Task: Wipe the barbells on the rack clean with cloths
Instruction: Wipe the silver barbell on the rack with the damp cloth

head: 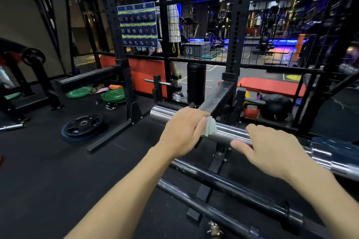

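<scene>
- Chrome barbell sleeve (229,132) lying across the middle of view, running from 10 o'clock down toward 4 o'clock, propped on a low black rack (217,161).
- Left hand (182,132) just left of centre, grip curled over the sleeve and pressing a pale green cloth (208,127) onto the metal; cloth bunched, peeking out at the hand's 3 o'clock edge.
- Right hand (272,149) at 4 o'clock from centre, grip loosely spread, fingertips (250,128) resting on the sleeve just beside the cloth, thumb (239,144) touching the underside; nothing pinched.
- Two darker barbells below: one (223,178) just under the chrome sleeve, another (204,205) nearer the 6 o'clock edge, both roughly parallel to it and resting on the same rack.
- Barbell collar (320,151) and a dark blue plate (334,143) at 3 o'clock, partly blurred.
- Black weight plate (83,125) flat on the floor at 9 o'clock, stacked on a blue-rimmed one; green plates (113,96) farther off at 10 o'clock.
- Black power-rack upright (116,44) at 11 o'clock, a second upright (237,25) at 1 o'clock, wire mesh between.
- Blue numbered pocket organiser (138,25) hanging on the mesh at 11 o'clock.
- Black medicine ball (275,106) and red kettlebell (250,112) on the floor at 2 o'clock, behind the rack.
- Orange mat (272,86) beyond them.
</scene>
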`<state>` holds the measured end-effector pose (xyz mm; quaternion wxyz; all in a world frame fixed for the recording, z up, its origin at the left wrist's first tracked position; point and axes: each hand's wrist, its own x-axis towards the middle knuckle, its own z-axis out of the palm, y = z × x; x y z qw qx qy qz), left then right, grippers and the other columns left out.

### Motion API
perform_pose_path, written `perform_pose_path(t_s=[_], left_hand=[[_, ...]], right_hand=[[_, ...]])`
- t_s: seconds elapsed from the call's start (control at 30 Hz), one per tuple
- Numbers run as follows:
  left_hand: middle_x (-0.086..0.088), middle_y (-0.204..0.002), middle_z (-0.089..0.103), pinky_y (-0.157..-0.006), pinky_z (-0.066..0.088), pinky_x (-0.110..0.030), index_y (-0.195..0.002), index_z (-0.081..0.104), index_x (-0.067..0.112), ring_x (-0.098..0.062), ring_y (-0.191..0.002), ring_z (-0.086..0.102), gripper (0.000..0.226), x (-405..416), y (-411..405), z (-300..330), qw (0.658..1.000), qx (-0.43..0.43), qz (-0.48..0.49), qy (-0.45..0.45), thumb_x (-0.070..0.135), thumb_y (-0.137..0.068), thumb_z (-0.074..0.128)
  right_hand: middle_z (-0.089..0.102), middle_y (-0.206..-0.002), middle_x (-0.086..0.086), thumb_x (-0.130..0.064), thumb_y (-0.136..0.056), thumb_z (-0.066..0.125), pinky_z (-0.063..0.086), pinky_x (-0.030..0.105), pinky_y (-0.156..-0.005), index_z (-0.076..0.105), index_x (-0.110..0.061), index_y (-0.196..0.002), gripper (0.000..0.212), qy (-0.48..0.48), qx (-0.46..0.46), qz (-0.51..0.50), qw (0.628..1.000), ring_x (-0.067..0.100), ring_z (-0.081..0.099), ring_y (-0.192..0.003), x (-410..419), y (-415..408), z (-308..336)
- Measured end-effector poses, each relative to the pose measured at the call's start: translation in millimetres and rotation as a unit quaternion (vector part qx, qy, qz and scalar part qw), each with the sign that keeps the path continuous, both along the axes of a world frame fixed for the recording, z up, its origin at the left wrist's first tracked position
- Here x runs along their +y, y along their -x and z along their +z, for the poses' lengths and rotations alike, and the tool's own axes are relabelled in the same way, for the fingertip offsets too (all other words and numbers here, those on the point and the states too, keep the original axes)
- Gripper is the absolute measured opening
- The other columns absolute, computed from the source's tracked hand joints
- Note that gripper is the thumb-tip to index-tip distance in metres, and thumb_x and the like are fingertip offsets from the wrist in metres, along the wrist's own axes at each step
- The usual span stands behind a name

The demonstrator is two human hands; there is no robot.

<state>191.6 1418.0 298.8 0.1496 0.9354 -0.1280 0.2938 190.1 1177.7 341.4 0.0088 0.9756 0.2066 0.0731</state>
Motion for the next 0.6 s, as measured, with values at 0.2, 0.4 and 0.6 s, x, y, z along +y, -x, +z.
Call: perform_pose_path(t_s=[0.2, 0.4, 0.6], left_hand=[[-0.005, -0.097, 0.073, -0.098, 0.037, -0.038, -0.097, 0.074, 0.009, -0.029, -0.094, 0.063, 0.053, 57.8, -11.0, -1.4, 0.98, -0.026, 0.179, 0.085, 0.026, -0.102, 0.024], [0.0, -0.121, 0.064, -0.112, 0.035, -0.039, -0.126, 0.064, 0.01, -0.021, -0.112, 0.053, 0.038, -21.3, 9.7, -26.2, 0.995, -0.096, -0.005, 0.0, 0.021, -0.107, 0.033], [-0.001, -0.1, 0.067, -0.098, 0.039, -0.044, -0.106, 0.069, 0.014, -0.026, -0.093, 0.058, 0.046, 60.3, -7.0, -14.2, 0.988, -0.083, 0.121, 0.047, 0.024, -0.106, 0.024]], right_hand=[[0.042, -0.077, 0.001, -0.056, -0.081, 0.073, 0.032, 0.034, -0.06, 0.049, -0.012, -0.09, 0.051, -0.045, -0.222, 0.02, 0.974, 0.021, 0.038, -0.063, 7.2, 7.0, -42.0], [0.045, -0.087, 0.01, -0.035, -0.074, 0.086, 0.042, 0.043, -0.071, 0.052, -0.006, -0.1, 0.052, -0.09, -0.3, 0.018, 0.949, 0.028, 0.046, -0.071, 10.6, 7.4, -67.0], [0.045, -0.089, 0.011, -0.033, -0.074, 0.087, 0.041, 0.043, -0.073, 0.053, -0.004, -0.102, 0.053, -0.108, -0.313, 0.019, 0.943, 0.028, 0.045, -0.073, 8.4, 3.8, -67.8]])
